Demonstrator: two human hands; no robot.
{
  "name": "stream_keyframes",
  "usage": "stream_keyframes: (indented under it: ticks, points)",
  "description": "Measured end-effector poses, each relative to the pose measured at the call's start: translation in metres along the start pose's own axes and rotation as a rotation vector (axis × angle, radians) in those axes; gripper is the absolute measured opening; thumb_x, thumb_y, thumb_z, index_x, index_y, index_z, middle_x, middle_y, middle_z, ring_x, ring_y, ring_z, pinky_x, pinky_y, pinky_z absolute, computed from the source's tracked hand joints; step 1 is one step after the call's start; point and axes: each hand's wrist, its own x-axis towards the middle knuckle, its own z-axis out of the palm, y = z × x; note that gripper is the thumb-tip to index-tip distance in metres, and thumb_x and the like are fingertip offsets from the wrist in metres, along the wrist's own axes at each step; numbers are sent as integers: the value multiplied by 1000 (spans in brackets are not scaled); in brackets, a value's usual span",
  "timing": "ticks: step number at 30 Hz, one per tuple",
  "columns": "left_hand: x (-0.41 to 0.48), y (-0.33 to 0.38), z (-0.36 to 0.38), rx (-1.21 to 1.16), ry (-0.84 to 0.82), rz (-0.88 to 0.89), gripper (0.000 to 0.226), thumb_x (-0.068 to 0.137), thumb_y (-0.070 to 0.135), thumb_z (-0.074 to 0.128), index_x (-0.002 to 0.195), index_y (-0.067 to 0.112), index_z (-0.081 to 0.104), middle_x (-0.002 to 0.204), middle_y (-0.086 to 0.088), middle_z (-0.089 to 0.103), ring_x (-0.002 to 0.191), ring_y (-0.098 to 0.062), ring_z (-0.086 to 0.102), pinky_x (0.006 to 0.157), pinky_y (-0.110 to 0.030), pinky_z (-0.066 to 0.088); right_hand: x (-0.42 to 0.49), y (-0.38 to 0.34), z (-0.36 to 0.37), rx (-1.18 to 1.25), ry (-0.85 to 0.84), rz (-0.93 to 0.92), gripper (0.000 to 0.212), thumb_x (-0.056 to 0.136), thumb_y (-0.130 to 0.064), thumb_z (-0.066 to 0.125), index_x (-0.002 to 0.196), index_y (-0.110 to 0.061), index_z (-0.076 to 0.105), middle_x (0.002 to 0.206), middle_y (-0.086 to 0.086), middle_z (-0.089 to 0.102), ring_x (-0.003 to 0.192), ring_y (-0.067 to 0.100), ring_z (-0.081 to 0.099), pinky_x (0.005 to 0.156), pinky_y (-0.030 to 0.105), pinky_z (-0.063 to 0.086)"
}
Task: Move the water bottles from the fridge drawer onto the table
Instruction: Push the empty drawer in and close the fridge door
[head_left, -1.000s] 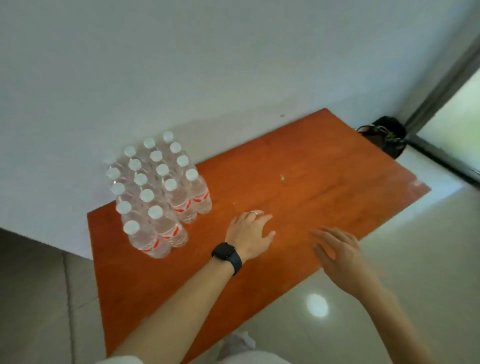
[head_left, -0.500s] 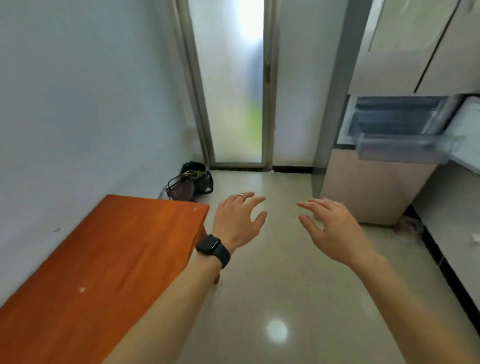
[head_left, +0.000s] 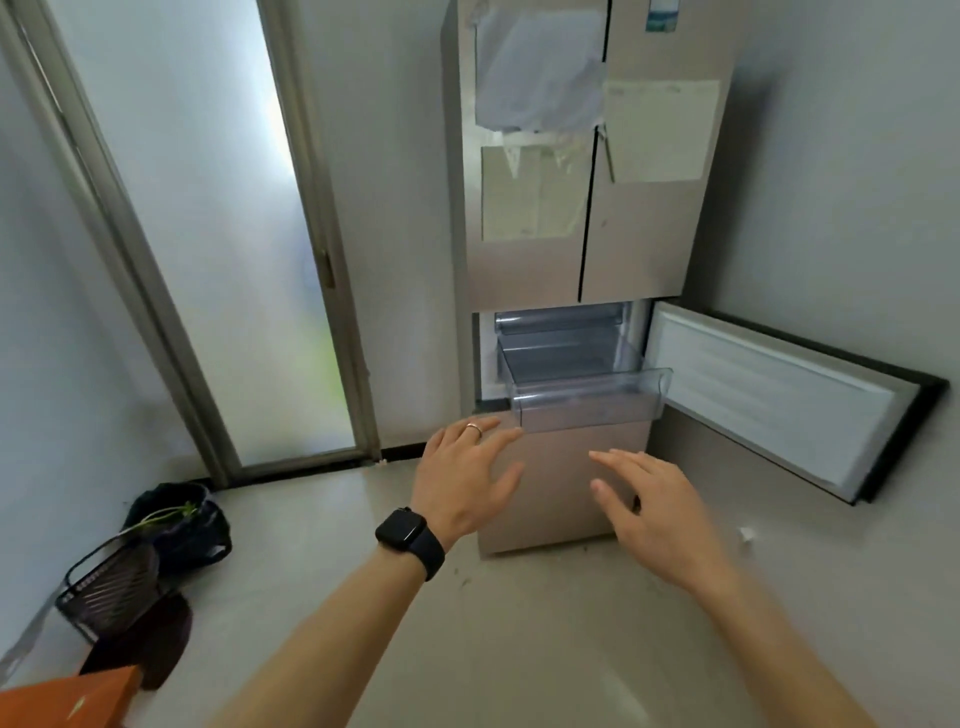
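A tall beige fridge (head_left: 530, 270) stands ahead against the wall. Its clear plastic drawer (head_left: 587, 400) is pulled out at the middle level, and I see no bottles through its walls. The compartment door (head_left: 779, 400) hangs swung open to the right. My left hand (head_left: 467, 478), with a ring and a black watch, is stretched out toward the drawer's left corner, fingers spread and holding nothing. My right hand (head_left: 649, 504) is held out beside it, below the drawer, fingers straight and empty. Only a corner of the orange table (head_left: 72, 696) shows at the bottom left. No water bottles are in view.
A glass door with a grey frame (head_left: 218, 260) fills the left wall. A dark wire basket (head_left: 114, 587) and a black bag (head_left: 182, 525) lie on the floor near the table corner. Pale tiled floor (head_left: 519, 649) lies between me and the fridge.
My view has swung from the table with its group of bottles round to the fridge, which is now straight ahead and closer. Both empty hands stay raised in front of me.
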Motion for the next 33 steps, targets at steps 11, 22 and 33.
stream_keyframes:
  ticks: [11,22,33]
  points:
    - [231,3,91,23,-78,87,51,100,55,41,150,42,37,158,8,36,148,-17,26,120,-42,20,173,135,-1,22,-16,131,49,96,-56,41,141,-37,51,144,-16,51,138,11,40,115,38,34]
    - [404,-19,181,234,-101,188,55,100,53,46,152,42,34,166,0,18,155,-26,6,124,-55,5,299,239,92,371,-93,430,60,98,-47,52,153,-30,33,155,-11,37,143,12,34,116,37,33]
    - [575,-61,246,543,53,261,72,92,44,64,156,35,31,168,-8,10,154,-34,5,118,-62,-4,443,300,191,1301,-140,1070,41,95,-37,62,133,-29,50,134,-1,57,115,21,60,94,42,51]
